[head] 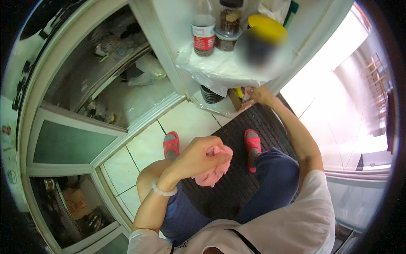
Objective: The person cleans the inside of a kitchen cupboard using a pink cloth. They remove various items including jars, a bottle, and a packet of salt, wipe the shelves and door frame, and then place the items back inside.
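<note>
My left hand (203,155), with a white bead bracelet (163,190) at its wrist, grips a crumpled pink cloth (209,177) above the dark ribbed mat (219,197). On the right, my right hand (262,95) reaches to the lower level of a corner shelf. Its fingers are at a colourful packet (245,93), partly hidden under the upper shelf's plastic cover (219,74); whether they hold it I cannot tell. Beside the packet is a stack of black ribbed containers (211,95).
A clear bottle with a red and white label (203,38), a jar with a dark lid (231,16) and a yellow-lidded container (266,28) stand on the upper shelf. Open cabinets (111,63) with bags inside line the left. Pale tiles (187,120) cover the floor.
</note>
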Motion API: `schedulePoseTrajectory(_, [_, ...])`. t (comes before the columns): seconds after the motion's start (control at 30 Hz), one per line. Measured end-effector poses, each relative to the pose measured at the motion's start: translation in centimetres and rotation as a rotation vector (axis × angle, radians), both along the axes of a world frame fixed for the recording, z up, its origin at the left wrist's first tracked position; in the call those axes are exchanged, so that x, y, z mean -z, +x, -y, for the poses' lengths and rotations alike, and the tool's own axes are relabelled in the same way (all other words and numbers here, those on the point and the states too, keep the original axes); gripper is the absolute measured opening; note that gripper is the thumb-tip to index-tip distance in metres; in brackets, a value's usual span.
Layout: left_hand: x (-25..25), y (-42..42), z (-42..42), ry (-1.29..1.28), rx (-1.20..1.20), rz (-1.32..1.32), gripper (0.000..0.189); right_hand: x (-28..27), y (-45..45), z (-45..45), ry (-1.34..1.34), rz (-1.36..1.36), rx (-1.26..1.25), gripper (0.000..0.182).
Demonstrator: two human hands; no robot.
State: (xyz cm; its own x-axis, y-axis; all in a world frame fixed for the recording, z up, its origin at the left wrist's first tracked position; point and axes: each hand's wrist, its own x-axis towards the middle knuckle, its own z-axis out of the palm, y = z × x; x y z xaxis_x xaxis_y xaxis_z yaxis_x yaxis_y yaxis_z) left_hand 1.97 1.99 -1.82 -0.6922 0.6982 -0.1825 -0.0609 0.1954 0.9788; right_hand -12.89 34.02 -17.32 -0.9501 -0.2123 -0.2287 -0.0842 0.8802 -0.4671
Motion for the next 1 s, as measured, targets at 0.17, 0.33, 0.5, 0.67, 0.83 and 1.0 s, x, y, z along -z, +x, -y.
schedulePoseTrajectory(0.17, [0.1,0.2,0.8,0.185,-0.240,0.077,0.012,-10.4,7.9,6.4,-0.293,0.311,-0.353,0.043])
schedulePoseTrajectory(0.33, [2.2,-0.5,0.3,0.441,-0.425,0.120,0.018,-16.5,14.1,8.9,-0.522,0.233,-0.201,0.044])
schedulePoseTrajectory(0.5, [7.2,-1.2,-1.2,0.725,-0.441,-0.284,0.024,-15.6,17.4,14.3,-0.539,-0.127,-0.274,0.056])
schedulePoseTrajectory(0.67, [3.5,0.8,1.2,0.583,-0.213,0.330,0.052,-12.7,15.9,16.2,-0.813,-0.030,-0.179,0.050])
schedulePoseTrajectory(0.83, [3.4,1.9,0.9,0.401,-0.178,0.366,0.061,-4.8,13.9,14.6,-1.200,0.105,0.027,0.034])
schedulePoseTrajectory(1.0, [4.5,1.5,1.5,0.442,0.029,0.433,0.063,-2.4,12.2,12.1,-0.536,-0.381,0.120,0.031])
